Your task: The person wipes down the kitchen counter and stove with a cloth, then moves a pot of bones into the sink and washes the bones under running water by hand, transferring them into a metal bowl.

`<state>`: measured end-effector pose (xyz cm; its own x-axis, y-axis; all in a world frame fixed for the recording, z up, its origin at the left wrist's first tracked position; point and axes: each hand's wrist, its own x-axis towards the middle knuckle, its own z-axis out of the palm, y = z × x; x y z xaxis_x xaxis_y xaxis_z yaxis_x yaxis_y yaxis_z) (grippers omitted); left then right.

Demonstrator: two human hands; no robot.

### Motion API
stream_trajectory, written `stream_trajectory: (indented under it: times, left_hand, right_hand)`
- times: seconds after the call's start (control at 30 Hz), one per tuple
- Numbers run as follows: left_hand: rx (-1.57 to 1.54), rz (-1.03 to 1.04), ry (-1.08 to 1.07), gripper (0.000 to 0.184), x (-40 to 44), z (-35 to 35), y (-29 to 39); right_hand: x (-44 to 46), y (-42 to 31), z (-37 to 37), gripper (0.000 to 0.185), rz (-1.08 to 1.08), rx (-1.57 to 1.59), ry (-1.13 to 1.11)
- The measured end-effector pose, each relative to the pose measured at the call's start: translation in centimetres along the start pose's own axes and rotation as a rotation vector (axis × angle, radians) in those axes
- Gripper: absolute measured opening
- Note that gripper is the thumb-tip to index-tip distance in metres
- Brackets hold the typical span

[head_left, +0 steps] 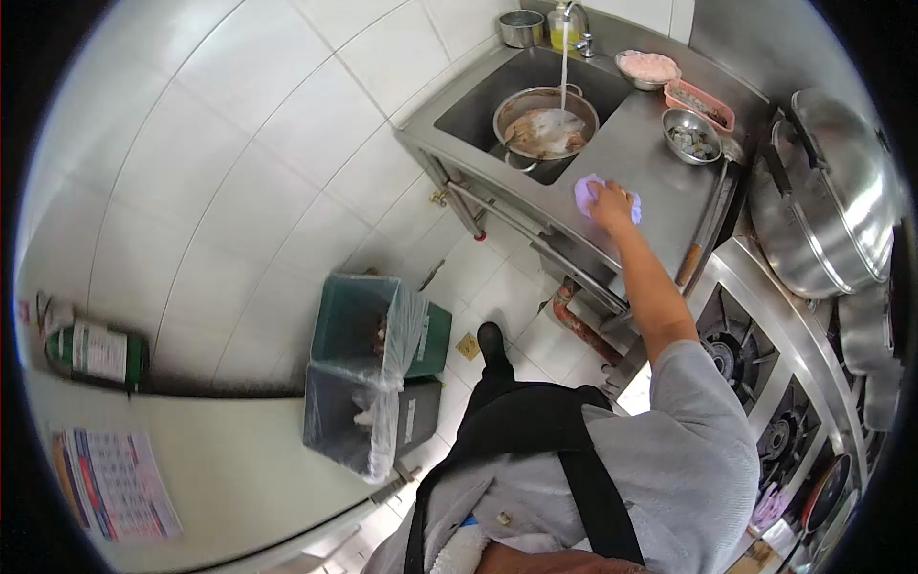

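Note:
My right hand (613,204) presses a purple cloth (585,194) onto the steel counter (660,196), just right of the sink's front corner. The fingers are bent over the cloth, which spreads out on both sides of them. My left hand is outside the picture. In the sink (480,88), water runs from the tap (583,40) into a two-handled metal pot (499,122) holding pale food pieces. Back on the counter are a bowl of pink food (648,67), a pink basket (722,120) and a metal bowl (691,136) with grey pieces.
A long wooden-handled tool (690,263) lies along the counter's right edge. Large steel pots (822,210) and a gas stove (729,354) are on the right. Lined bins (354,335) stand on the floor at left, beside a pale surface (258,459) with a calendar (124,483).

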<state>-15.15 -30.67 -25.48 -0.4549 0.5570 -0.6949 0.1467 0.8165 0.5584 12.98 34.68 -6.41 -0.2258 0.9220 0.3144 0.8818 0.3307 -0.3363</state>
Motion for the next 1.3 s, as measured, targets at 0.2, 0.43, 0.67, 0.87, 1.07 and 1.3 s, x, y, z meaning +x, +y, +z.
stream_trajectory:
  times: [0.2,0.43,0.67,0.87,1.07,1.3]
  left_hand:
    - [0.262,0.210,-0.112,0.018,15.7,-8.9,8.4]
    - [-0.239,0.624,-0.282,0.015,33.8,-25.8,43.6]
    - [-0.567,0.844,-0.332,0.027,29.3,-20.1,79.7]
    - [-0.442,0.703,-0.939,0.026,31.8,-7.2,88.8]
    - [-0.433,0.566,-1.026,0.023,39.8,2.4,99.4]
    - [-0.224,0.232,-1.353,0.016,52.1,12.4,109.2]
  right_hand:
    - [-5.9,-1.0,-2.0,0.038,0.179,0.021,0.089]
    - [-8.7,-4.9,-1.2,0.042,0.453,-0.152,0.303]
    - [-5.1,-5.5,0.0,0.039,0.671,-0.253,0.402]
    - [-3.8,-5.9,-0.5,0.039,0.761,-0.192,0.391]
    - [-3.3,-4.2,-2.8,0.041,0.832,0.099,0.630]
    - [-4.5,3.9,-4.3,0.035,1.381,-0.608,0.492]
